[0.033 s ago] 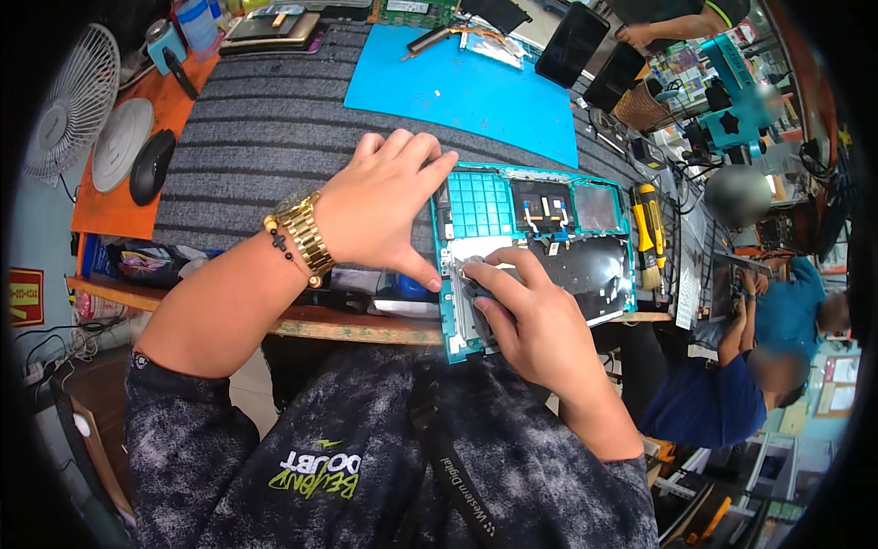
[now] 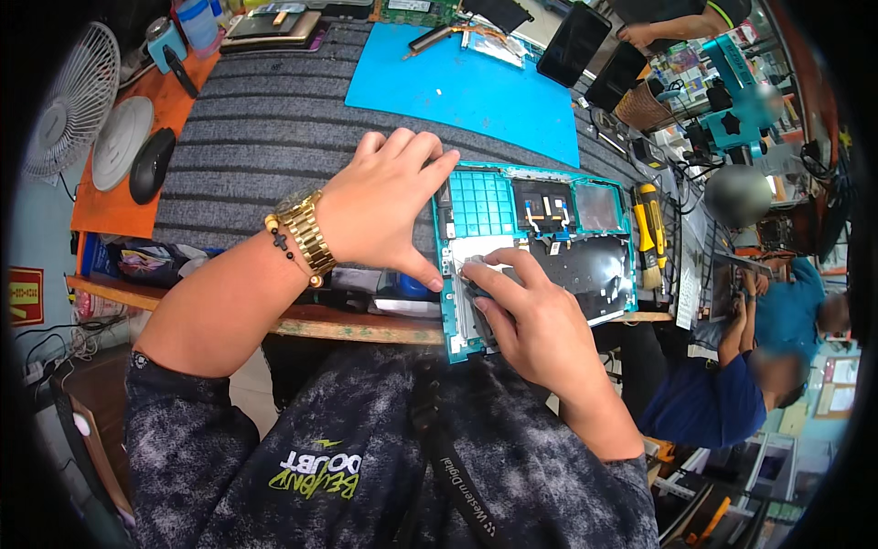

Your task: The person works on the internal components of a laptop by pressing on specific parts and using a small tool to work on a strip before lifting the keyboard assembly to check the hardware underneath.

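Note:
A teal laptop top case (image 2: 482, 203), its inner side up, rests at the table's front edge and overhangs toward my lap. It bears a touchpad unit (image 2: 541, 207), ribbon cables and a black keyboard backing (image 2: 590, 265). My left hand (image 2: 382, 206) grips its left edge, index finger at the far corner and thumb lower on the side. My right hand (image 2: 535, 320) is over the left middle of the case, fingers bent and closed on a small dark thing I cannot make out. The fingertips are close to a pale metal strip (image 2: 466, 316).
A blue work mat (image 2: 448, 87) lies beyond the case on a striped grey cloth (image 2: 265, 110). Right of the case are yellow-handled tools and a brush (image 2: 651, 265). A mouse (image 2: 152, 166) and white fan (image 2: 73, 101) stand left. Other people (image 2: 713, 393) work at the right.

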The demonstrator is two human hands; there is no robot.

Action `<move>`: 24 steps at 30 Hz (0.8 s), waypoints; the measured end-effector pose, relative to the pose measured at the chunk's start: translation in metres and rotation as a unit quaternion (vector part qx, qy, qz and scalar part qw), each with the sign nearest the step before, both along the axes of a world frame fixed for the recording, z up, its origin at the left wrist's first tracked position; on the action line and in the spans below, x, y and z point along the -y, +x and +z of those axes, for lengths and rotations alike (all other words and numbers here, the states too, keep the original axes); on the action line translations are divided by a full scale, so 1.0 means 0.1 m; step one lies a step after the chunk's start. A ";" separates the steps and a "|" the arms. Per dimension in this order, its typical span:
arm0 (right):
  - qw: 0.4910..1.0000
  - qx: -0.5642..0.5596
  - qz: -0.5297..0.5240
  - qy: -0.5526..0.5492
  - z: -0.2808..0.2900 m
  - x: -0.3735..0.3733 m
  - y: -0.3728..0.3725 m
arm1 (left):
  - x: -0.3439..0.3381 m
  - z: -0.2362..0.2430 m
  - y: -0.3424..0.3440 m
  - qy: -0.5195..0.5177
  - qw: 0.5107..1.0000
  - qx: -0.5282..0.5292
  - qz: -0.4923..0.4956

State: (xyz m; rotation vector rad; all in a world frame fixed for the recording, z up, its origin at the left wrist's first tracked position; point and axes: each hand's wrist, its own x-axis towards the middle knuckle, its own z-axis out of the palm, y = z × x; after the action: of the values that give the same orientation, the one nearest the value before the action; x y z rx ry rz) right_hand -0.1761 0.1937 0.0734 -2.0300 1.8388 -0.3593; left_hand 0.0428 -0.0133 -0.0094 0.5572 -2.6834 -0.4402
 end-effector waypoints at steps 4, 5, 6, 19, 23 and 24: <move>0.999 -0.046 0.014 -0.007 -0.03 0.01 0.03 | -0.01 0.01 -0.01 -0.001 1.000 -0.005 0.003; 0.999 -0.046 0.012 -0.005 -0.04 0.01 0.03 | -0.01 0.00 -0.02 -0.003 1.000 -0.005 0.003; 0.998 -0.051 0.019 -0.012 -0.05 0.01 0.03 | -0.01 -0.01 -0.03 -0.002 1.000 -0.005 0.001; 0.994 -0.099 0.029 -0.031 -0.06 -0.03 0.11 | -0.02 0.03 -0.02 -0.005 1.000 0.001 0.008; 0.993 -0.106 0.023 -0.046 -0.08 -0.05 0.15 | -0.02 0.02 -0.04 -0.007 1.000 0.002 0.009; 0.992 -0.109 0.026 -0.051 -0.09 -0.05 0.15 | -0.02 0.02 -0.05 -0.007 1.000 0.003 0.009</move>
State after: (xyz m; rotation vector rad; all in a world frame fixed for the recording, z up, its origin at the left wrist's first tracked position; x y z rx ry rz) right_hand -0.1613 0.1987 0.0646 -2.2607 1.9234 -0.2275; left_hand 0.0377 -0.0109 -0.0076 0.5787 -2.6826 -0.4159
